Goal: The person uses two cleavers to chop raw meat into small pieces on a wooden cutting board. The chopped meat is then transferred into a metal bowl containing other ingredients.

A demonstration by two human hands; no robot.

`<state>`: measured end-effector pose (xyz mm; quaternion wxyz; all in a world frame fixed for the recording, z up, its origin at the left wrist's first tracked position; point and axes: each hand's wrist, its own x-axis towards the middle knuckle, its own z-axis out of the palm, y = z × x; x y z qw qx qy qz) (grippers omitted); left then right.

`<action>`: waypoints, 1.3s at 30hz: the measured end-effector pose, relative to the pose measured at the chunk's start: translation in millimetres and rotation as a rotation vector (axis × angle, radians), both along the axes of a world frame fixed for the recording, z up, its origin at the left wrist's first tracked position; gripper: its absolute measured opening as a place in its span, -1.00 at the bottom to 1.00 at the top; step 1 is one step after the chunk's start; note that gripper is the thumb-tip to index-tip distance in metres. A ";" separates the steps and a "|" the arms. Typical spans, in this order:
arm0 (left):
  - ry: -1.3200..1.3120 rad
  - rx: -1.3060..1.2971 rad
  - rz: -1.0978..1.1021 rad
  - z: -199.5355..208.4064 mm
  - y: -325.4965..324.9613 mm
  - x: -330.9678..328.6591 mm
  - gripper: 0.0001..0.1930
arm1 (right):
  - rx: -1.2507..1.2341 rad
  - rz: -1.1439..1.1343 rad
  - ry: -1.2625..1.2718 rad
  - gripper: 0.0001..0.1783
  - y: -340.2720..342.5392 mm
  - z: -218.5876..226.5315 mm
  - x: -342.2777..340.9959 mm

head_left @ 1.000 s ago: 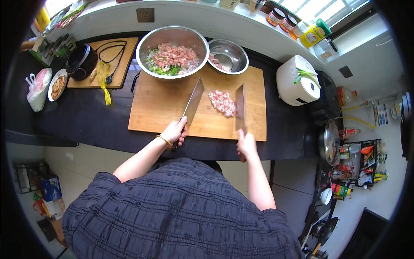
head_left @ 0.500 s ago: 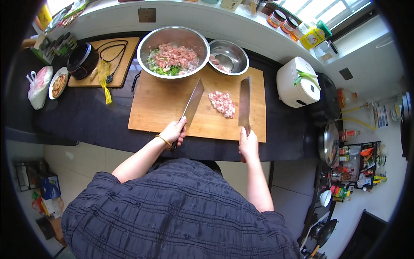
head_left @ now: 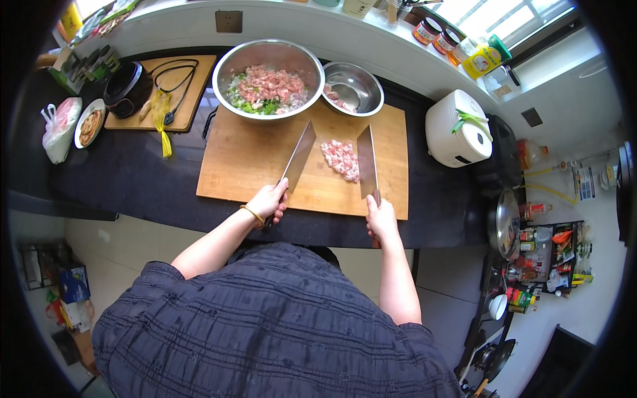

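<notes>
My left hand point(head_left: 269, 201) is closed round the handle of a cleaver point(head_left: 300, 158), its blade slanting up to the right over the wooden cutting board point(head_left: 232, 169). In my right hand point(head_left: 382, 219) is a second cleaver point(head_left: 368, 164), with its broad blade against the right side of a patch of chopped meat point(head_left: 340, 159). The meat lies on the board between the two blades. Beyond it stand a large steel bowl point(head_left: 317, 83) of minced meat, chopped greens and pale bits, and a smaller steel bowl point(head_left: 371, 85) holding a few meat pieces.
A white rice cooker point(head_left: 458, 126) with green onion on its lid stands right of the board. To the left are a smaller board point(head_left: 194, 86) with a dark appliance point(head_left: 127, 89) and cord, a plate of food point(head_left: 89, 124) and a plastic bag point(head_left: 61, 132).
The right cleaver has moved left and tilted, its blade now meeting the meat's right edge. My left hand and its cleaver are nearly where they were.
</notes>
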<state>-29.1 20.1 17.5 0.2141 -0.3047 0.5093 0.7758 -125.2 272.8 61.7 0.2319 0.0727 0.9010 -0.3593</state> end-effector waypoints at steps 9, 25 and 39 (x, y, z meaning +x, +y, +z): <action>-0.008 0.004 0.015 3.9 -1.6 -2.8 -0.57 | 0.021 0.182 0.008 -0.60 -6.8 7.7 -4.9; 0.001 -0.013 0.034 4.1 -3.9 -2.3 -0.57 | 0.079 0.229 0.013 -0.53 -23.8 -31.4 -1.9; -0.002 -0.001 0.051 6.0 4.0 -0.4 -0.57 | 0.223 0.333 0.235 -0.53 -7.7 -56.5 -6.8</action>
